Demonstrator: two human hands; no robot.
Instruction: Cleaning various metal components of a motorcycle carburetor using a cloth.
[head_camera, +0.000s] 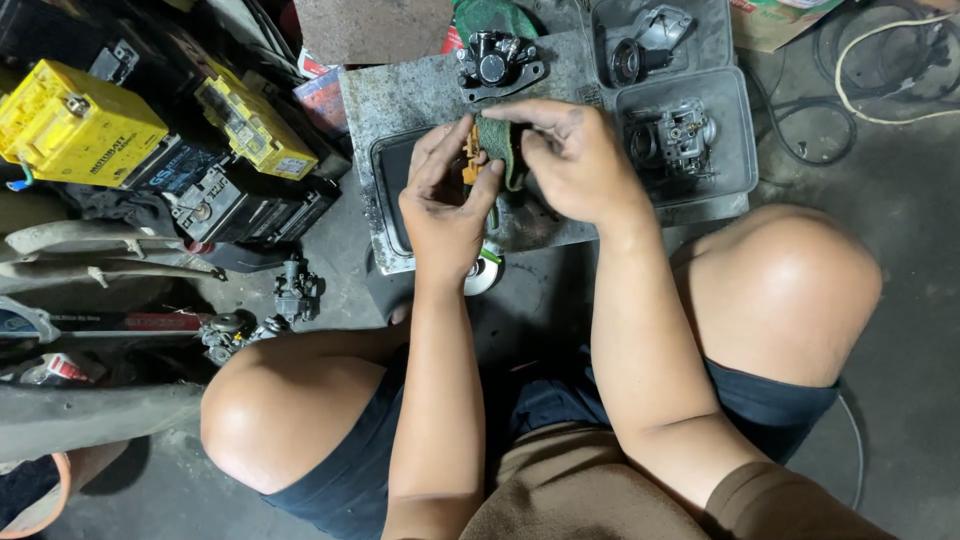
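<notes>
The person sits low with bare knees apart over a grey metal tray (560, 70) on the floor, yellow batteries (75, 125) stacked off to their left. In the tray's compartments lie a carburetor (670, 138) and a black brake caliper (497, 65). Above the tray, the left hand (440, 205) pinches a small orange part (472, 160) between thumb and fingers, while the right hand (575, 160) presses a green scouring pad (497, 140) against it, fingers closed on the pad.
</notes>
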